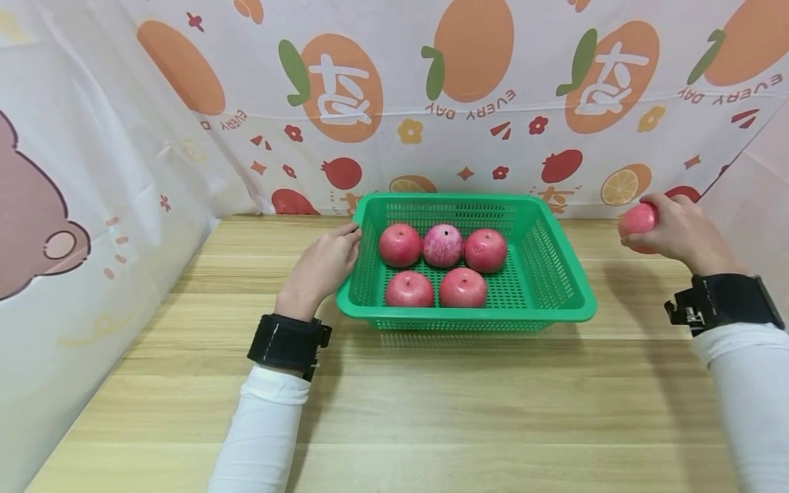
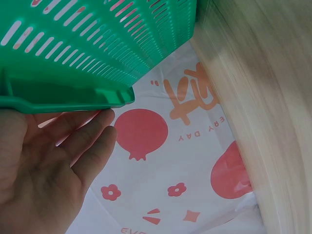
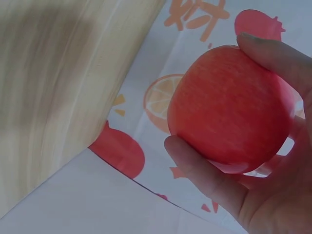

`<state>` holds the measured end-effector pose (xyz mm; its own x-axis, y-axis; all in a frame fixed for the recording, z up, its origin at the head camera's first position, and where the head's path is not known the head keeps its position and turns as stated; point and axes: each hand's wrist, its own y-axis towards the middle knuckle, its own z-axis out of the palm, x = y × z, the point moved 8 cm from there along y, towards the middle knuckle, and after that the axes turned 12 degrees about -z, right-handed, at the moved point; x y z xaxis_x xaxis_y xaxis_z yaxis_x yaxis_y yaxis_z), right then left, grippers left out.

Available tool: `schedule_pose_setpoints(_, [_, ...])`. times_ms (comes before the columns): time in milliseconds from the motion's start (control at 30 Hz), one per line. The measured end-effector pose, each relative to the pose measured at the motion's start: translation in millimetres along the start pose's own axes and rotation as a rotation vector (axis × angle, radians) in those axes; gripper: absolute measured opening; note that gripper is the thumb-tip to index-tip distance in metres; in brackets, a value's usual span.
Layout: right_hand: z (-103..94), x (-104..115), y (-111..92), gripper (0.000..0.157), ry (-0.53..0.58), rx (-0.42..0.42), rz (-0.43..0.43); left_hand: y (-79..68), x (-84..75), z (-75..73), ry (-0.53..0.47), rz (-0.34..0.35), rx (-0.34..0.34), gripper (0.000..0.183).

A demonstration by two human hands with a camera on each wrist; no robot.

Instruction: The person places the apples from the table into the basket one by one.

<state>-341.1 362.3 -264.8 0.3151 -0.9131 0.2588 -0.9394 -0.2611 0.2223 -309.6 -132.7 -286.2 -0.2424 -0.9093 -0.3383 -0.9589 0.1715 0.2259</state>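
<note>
A green plastic basket with slotted walls stands on the wooden table. Several red apples lie inside it, among them one striped apple at the back and a pinkish apple at the front. At the basket's left side, my left hand grips the rim, its fingers partly hidden by the rim in the left wrist view. Off to the right, my right hand holds another red apple above the table, thumb and fingers around its sides.
The wooden table runs up to a fruit-printed curtain behind the basket. A white sheet with a bear print borders the left side. Inside the basket, bare mesh floor shows right of the apples.
</note>
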Motion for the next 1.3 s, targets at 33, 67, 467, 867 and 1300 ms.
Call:
schedule_pose_setpoints(33, [-0.3, 1, 0, 0.071, 0.000, 0.002, -0.001, 0.0, -0.2, 0.0, 0.000, 0.000, 0.000, 0.035])
schedule_pose_setpoints(67, [-0.6, 2, 0, 0.071, 0.002, 0.004, -0.001, 0.0, -0.4, 0.0, 0.000, 0.000, 0.000, 0.035])
schedule_pose_setpoints(467, [-13.3, 27, 11, 0.069, -0.001, -0.032, -0.055, 0.8, 1.4, -1.2, 0.005, 0.004, -0.009, 0.035])
schedule_pose_setpoints(867, [-19.1, 53, 16, 0.068, 0.017, -0.029, -0.077, 0.9, -0.4, -2.1, -0.002, 0.015, -0.016, 0.034])
schedule_pose_setpoints(1300, [-19.2, 82, 18, 0.071, 0.005, -0.041, -0.165, -0.5, 0.3, -0.1, -0.006, 0.009, -0.009, 0.035])
